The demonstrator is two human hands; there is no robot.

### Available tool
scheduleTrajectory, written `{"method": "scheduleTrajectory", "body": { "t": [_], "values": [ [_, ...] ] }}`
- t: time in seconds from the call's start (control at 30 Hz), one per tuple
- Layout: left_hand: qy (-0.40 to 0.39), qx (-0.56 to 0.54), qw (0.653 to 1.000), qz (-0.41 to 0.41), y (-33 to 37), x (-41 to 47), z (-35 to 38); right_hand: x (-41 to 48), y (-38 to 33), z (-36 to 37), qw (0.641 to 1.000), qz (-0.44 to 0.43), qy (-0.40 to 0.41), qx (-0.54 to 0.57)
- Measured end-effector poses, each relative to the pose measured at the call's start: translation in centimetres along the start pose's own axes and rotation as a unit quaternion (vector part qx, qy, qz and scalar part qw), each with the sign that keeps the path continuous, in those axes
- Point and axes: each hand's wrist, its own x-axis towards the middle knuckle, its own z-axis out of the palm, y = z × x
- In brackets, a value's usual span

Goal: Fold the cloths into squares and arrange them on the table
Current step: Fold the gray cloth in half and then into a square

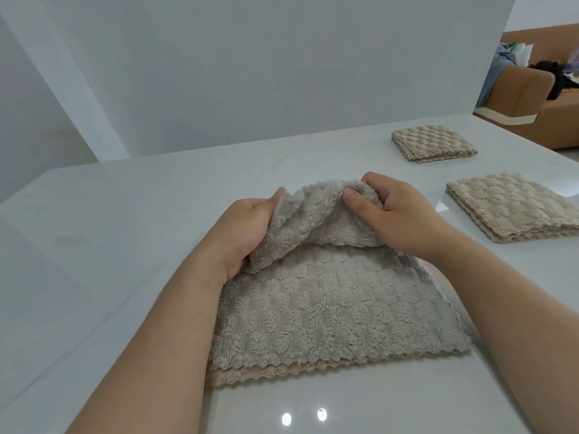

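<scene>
The left grip [247, 227] is closed on the grey fleecy cloth [329, 308]. Its thumb lies along the upper left of the raised flap, and its fingers are tucked out of sight beneath the fabric. The cloth lies on the white counter [109, 230] directly in front of the person, between the two forearms. Its near part is flat, with a beige layer showing under the scalloped near edge. Its far edge is lifted off the surface and bunched into an arch between the two grips.

The right grip [391, 214] is also closed on that raised edge. Its thumb presses the near face of the flap and its fingers curl over the top, pinching the fabric narrowly.

Further right, well apart from the grips, a nearer folded beige cloth [513, 208] sits squared on the counter. A farther folded beige cloth [434, 144] lies beyond it. Past the counter's far right corner stands a brown sofa [532, 89] with clothes piled on it.
</scene>
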Motion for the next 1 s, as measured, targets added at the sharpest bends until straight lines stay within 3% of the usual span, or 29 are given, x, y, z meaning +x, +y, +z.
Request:
{"method": "scheduleTrajectory", "body": {
  "t": [0.1, 0.27, 0.43, 0.63, 0.8, 1.0],
  "values": [
    [-0.021, 0.063, 0.998, 0.022, -0.2, -0.1, 0.3, -0.2, -0.2, -0.2, 0.999, -0.018, -0.039, -0.024],
    [0.001, 0.110, 0.991, 0.078, -0.2, -0.3, 0.5, -0.4, 0.3, -0.3, 0.976, -0.008, -0.172, -0.132],
    [0.026, 0.103, 0.991, 0.079, -0.4, 0.1, 0.2, -0.1, 0.8, -0.2, 0.972, -0.038, -0.173, -0.155],
    [-0.007, 0.161, 0.981, 0.104, 0.2, -0.8, -0.1, -0.4, -0.7, -0.4, 0.990, -0.049, -0.129, 0.012],
    [-0.041, 0.210, 0.975, 0.058, 0.5, -0.8, -0.5, -0.5, -1.6, -0.5, 0.987, -0.003, -0.126, 0.105],
    [-0.106, 0.102, 0.989, 0.022, 0.3, -1.0, -1.2, -0.9, -1.5, -1.5, 0.915, 0.048, -0.225, 0.332]
  ]
}}
